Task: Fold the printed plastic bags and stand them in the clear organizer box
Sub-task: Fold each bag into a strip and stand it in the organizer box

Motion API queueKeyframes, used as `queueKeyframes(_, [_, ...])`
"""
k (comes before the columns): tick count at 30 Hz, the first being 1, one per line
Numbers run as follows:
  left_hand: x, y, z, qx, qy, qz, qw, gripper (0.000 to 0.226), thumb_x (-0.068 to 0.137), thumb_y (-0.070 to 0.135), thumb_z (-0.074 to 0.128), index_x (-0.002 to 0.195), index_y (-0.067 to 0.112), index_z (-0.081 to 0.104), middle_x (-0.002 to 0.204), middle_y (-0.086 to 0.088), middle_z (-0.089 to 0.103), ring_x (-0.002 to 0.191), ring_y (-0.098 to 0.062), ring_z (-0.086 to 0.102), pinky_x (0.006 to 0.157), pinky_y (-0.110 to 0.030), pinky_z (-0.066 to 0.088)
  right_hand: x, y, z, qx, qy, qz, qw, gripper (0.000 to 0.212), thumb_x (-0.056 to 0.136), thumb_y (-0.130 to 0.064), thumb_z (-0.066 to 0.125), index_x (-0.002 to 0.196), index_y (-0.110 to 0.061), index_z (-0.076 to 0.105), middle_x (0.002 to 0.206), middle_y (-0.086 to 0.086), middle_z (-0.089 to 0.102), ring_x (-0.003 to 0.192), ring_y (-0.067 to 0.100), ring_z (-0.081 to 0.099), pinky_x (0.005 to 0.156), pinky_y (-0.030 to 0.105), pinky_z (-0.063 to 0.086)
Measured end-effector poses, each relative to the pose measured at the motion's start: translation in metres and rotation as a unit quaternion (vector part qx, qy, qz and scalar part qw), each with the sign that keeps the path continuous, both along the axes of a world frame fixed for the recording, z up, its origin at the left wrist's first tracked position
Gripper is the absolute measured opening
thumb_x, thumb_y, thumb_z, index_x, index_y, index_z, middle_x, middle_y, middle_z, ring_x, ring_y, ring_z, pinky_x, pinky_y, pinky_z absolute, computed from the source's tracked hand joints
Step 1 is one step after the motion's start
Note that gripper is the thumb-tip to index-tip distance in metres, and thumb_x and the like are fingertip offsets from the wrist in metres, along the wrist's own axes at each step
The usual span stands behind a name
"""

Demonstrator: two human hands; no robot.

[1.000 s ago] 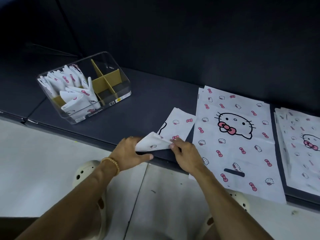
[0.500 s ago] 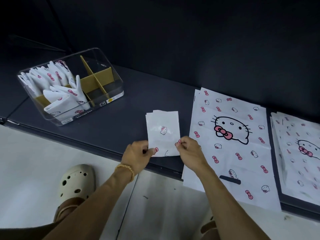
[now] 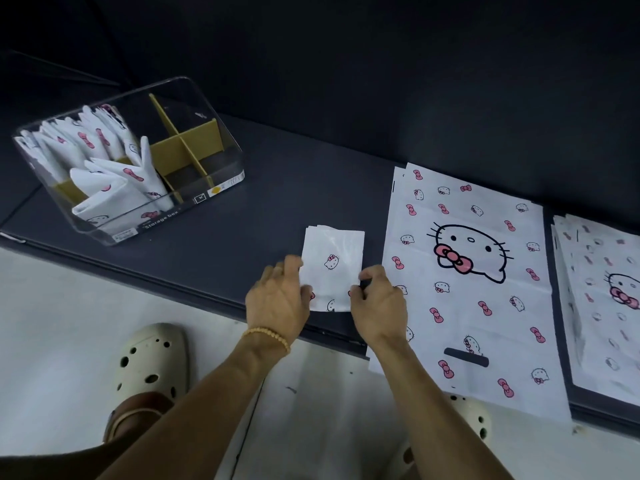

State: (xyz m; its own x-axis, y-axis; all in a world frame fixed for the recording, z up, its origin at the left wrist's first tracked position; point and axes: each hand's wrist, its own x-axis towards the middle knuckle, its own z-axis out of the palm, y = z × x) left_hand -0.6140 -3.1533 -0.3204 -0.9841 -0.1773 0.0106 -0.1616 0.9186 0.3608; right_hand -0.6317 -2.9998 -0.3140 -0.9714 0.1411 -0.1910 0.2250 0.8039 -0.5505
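Note:
A folded white printed bag [image 3: 333, 261] lies as a small upright rectangle near the front edge of the dark table. My left hand [image 3: 277, 299] pinches its lower left edge, and my right hand [image 3: 377, 306] pinches its lower right edge. At the back left stands the clear organizer box [image 3: 221, 168] with tan dividers; several folded bags [image 3: 104, 168] stand in its left compartments. A flat unfolded bag [image 3: 467, 289] with a big cat face lies just right of my hands, on a stack.
A second stack of flat printed bags [image 3: 602, 306] lies at the far right. The dark table [image 3: 263, 202] has a front edge just under my hands, with pale floor and my cream clogs [image 3: 152, 358] below it. A dark wall rises behind.
The bag went from a triangle-folded strip to a compact rectangle standing lengthwise away from me. Both hands shifted to its lower side edges. The camera moved closer.

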Motion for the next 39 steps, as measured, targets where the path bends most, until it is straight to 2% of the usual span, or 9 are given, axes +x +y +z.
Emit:
queueKeyframes(3, [-0.007, -0.006, -0.003, -0.106, 0.071, -0.195, 0.972, 0.046, 0.072, 0.011, 0.077, 0.117, 0.017, 0.065, 0.129, -0.008, 0.059, 0.122, -0.034, 0.053, 0.095, -0.047, 0.046, 0.003, -0.002, -0.002, 0.079, 0.036, 0.049, 0.995, 0.009, 0.098, -0.021, 0.052, 0.102, -0.016, 0.059, 0.086, 0.005, 0.071, 0.083, 0.029, 0.065, 0.069, 0.035, 0.052])
queueKeyframes(5, [-0.011, -0.015, -0.009, -0.120, -0.007, -0.287, 0.950, 0.051, 0.093, 0.017, 0.054, 0.143, 0.023, 0.044, 0.158, 0.000, 0.027, 0.148, -0.024, 0.016, 0.120, -0.044, 0.014, 0.005, -0.001, -0.002, 0.078, 0.051, 0.056, 0.994, 0.011, 0.098, -0.022, 0.052, 0.100, -0.016, 0.061, 0.083, 0.005, 0.071, 0.081, 0.029, 0.065, 0.069, 0.035, 0.052])
queueKeyframes(13, [-0.013, -0.022, -0.019, -0.139, -0.076, -0.279, 0.947, 0.055, 0.102, 0.043, 0.016, 0.154, 0.031, -0.001, 0.160, 0.012, -0.010, 0.148, -0.010, -0.010, 0.121, -0.037, -0.006, 0.003, 0.015, 0.000, -0.188, -0.087, -0.023, 0.978, 0.030, 0.085, -0.028, 0.074, 0.106, -0.025, 0.052, 0.061, -0.012, 0.055, 0.061, 0.003, 0.056, 0.058, 0.014, 0.042])
queueKeyframes(20, [-0.017, -0.026, -0.021, -0.107, -0.079, -0.288, 0.948, 0.057, 0.101, 0.049, 0.017, 0.153, 0.032, 0.003, 0.156, 0.016, -0.013, 0.148, -0.009, -0.007, 0.118, -0.036, -0.010, 0.005, -0.005, -0.003, 0.215, 0.167, 0.246, 0.930, 0.048, 0.082, -0.026, 0.074, 0.125, -0.010, 0.061, 0.126, 0.009, 0.059, 0.117, 0.031, 0.055, 0.095, 0.044, 0.045])
queueKeyframes(22, [-0.017, -0.028, -0.024, -0.100, -0.080, -0.297, 0.946, 0.059, 0.100, 0.051, 0.017, 0.153, 0.030, 0.001, 0.152, 0.016, -0.018, 0.148, -0.008, -0.009, 0.117, -0.035, -0.011, 0.000, -0.008, -0.013, 0.203, 0.083, 0.322, 0.921, 0.060, 0.100, -0.030, 0.047, 0.153, -0.010, 0.026, 0.161, 0.008, 0.023, 0.149, 0.025, 0.019, 0.119, 0.048, 0.018])
queueKeyframes(26, [-0.019, -0.034, -0.027, -0.105, -0.085, -0.307, 0.942, 0.063, 0.101, 0.051, 0.020, 0.154, 0.026, -0.003, 0.151, 0.016, -0.023, 0.147, -0.007, -0.012, 0.117, -0.033, -0.013, -0.001, 0.018, -0.023, 0.254, 0.007, 0.333, 0.908, 0.063, 0.103, -0.046, 0.010, 0.155, -0.016, -0.011, 0.162, -0.001, -0.017, 0.150, 0.015, -0.014, 0.121, 0.049, -0.006])
queueKeyframes(32, [-0.021, -0.032, -0.022, -0.091, -0.086, -0.300, 0.946, 0.062, 0.100, 0.051, 0.027, 0.155, 0.027, 0.008, 0.160, 0.014, -0.007, 0.148, -0.006, -0.006, 0.118, -0.032, -0.007, -0.004, 0.048, -0.009, 0.243, 0.034, 0.362, 0.899, 0.057, 0.105, -0.039, 0.030, 0.157, -0.019, 0.017, 0.165, 0.000, 0.002, 0.152, 0.022, 0.001, 0.121, 0.043, -0.003])
queueKeyframes(35, [-0.022, -0.029, -0.018, -0.090, -0.076, -0.293, 0.949, 0.059, 0.099, 0.050, 0.035, 0.152, 0.028, 0.022, 0.161, 0.012, 0.008, 0.148, -0.008, 0.003, 0.117, -0.030, 0.000, 0.007, 0.038, 0.001, 0.183, 0.130, 0.360, 0.906, 0.038, 0.091, -0.029, 0.064, 0.123, -0.009, 0.066, 0.144, 0.013, 0.052, 0.137, 0.028, 0.044, 0.115, 0.040, 0.029])
queueKeyframes(39, [-0.021, -0.025, -0.013, -0.069, -0.076, -0.291, 0.951, 0.056, 0.099, 0.047, 0.040, 0.150, 0.027, 0.029, 0.160, 0.009, 0.016, 0.148, -0.011, 0.007, 0.118, -0.030, 0.005, 0.020, 0.024, 0.003, 0.145, 0.171, 0.365, 0.904, 0.021, 0.080, -0.020, 0.075, 0.094, -0.006, 0.073, 0.113, 0.009, 0.068, 0.112, 0.025, 0.064, 0.077, 0.036, 0.059])
